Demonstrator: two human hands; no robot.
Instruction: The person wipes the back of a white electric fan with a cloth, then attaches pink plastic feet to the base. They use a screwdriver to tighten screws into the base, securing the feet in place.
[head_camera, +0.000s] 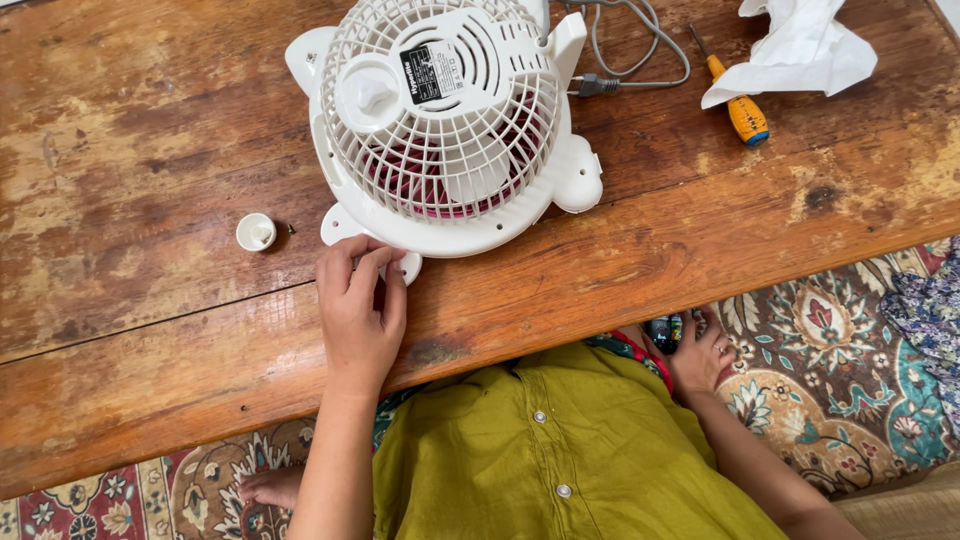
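A white fan (445, 120) lies grille-up on the wooden table (150, 150). The left hand (358, 305) touches its foot; the right hand (697, 355) holds a small dark thing (662, 330) (kind unclear) below the edge.

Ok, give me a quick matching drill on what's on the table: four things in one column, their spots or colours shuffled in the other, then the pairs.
Things:
1. fan
2. screwdriver
3. small white cap
4. crumpled cloth

Places or colours:
A. alone on the wood, on the left hand's side of the fan
B. orange handle, tip partly under the cloth
C. white, at the table's far corner on the right hand's side
D. lying grille up, with the left hand touching its rim

Pairs: 1-D, 2-B, 3-A, 4-C
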